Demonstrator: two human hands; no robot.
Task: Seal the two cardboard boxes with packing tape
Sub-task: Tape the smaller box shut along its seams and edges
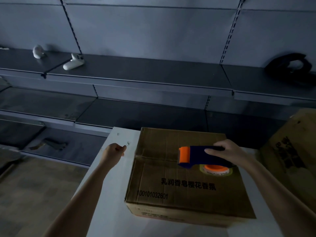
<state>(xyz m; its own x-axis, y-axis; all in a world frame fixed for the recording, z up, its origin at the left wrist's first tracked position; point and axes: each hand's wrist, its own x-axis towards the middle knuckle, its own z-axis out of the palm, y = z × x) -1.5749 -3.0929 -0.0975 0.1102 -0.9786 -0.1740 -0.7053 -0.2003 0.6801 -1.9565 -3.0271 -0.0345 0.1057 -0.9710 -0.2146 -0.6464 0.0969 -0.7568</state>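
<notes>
Lower centre, a cardboard box [179, 185] sits on a white table [106, 194] (dim room, grey shelves [136, 71] behind), second box [294, 147] at right edge. Right hand [229, 151] grips the tape dispenser [201, 156] over its top; left hand [113, 152] fisted beside it, holding nothing

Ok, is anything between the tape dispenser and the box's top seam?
Nothing visible. The right hand holds the tape dispenser over the box, by its seam; nothing else lies on the box top.

Dim, bluish, soft-edged view.
Weak, even light, no hard shadows; the pale bench [109, 211] and orange tape gun [196, 157] stand out brightest. Shelves [136, 72] bow toward 9 and 3 o'clock; the box [290, 151] at 3 o'clock is smeared.
</notes>
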